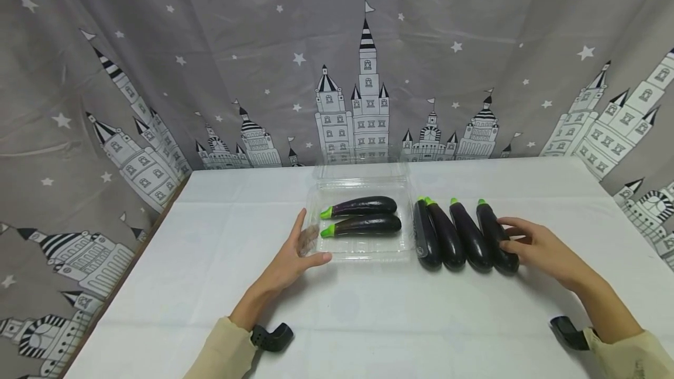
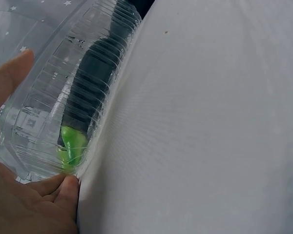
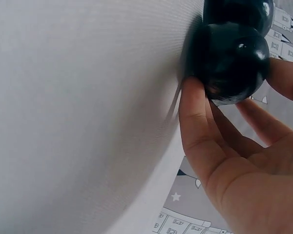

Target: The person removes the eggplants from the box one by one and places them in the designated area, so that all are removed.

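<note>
A clear plastic tray (image 1: 363,255) at the table's middle holds two dark eggplants (image 1: 363,206) (image 1: 365,225) with green stems to the left. My left hand (image 1: 312,240) lies with straight fingers against the tray's left wall. Its thumb (image 2: 63,187) touches the front corner of the tray (image 2: 44,122), near a green stem (image 2: 73,144). To the right, several more eggplants (image 1: 447,233) lie side by side on the cloth. My right hand (image 1: 504,235) grips the rightmost eggplant (image 1: 489,220) near its rounded end (image 3: 229,58), thumb (image 3: 195,126) on one side and fingers on the other.
A white cloth (image 1: 368,320) covers the table. A grey curtain (image 1: 337,75) printed with castles and stars hangs behind and at both sides. The table's left edge (image 1: 142,250) runs diagonally. The tray's open lid (image 1: 363,169) lies behind the tray.
</note>
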Action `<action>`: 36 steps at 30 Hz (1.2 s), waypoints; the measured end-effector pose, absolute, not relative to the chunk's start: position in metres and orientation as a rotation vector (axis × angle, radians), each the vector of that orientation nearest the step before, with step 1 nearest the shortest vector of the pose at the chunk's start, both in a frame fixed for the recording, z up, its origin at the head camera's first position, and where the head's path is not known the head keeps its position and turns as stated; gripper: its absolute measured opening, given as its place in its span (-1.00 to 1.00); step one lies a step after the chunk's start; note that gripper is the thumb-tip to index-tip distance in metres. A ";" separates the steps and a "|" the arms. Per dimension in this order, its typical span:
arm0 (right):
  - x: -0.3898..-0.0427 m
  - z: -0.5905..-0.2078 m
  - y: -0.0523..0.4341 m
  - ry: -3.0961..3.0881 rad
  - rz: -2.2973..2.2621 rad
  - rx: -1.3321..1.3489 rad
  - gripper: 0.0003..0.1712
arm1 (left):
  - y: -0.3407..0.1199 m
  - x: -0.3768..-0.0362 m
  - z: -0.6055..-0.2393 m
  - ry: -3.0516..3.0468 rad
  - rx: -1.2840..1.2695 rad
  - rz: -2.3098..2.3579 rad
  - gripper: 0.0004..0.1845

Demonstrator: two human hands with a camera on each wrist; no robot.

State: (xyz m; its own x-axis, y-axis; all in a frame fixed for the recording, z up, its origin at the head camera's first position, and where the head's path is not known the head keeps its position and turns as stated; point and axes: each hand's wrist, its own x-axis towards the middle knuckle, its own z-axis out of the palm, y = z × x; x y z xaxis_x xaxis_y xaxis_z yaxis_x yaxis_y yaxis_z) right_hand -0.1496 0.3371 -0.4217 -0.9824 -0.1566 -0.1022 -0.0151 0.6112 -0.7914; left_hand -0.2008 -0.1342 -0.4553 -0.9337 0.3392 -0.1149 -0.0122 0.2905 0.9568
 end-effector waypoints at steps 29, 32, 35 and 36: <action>-0.146 -0.423 0.339 2.675 -1.327 -0.182 -0.34 | -0.134 -0.201 -0.457 2.268 0.296 1.688 0.23; -0.144 -0.423 0.339 2.682 -1.317 -0.165 -0.32 | -0.134 -0.202 -0.457 2.263 0.297 1.688 0.23; -0.144 -0.424 0.340 2.699 -1.306 -0.161 -0.32 | -0.133 -0.202 -0.457 2.262 0.298 1.687 0.24; -0.143 -0.424 0.340 2.707 -1.305 -0.161 -0.33 | -0.134 -0.202 -0.456 2.261 0.297 1.686 0.24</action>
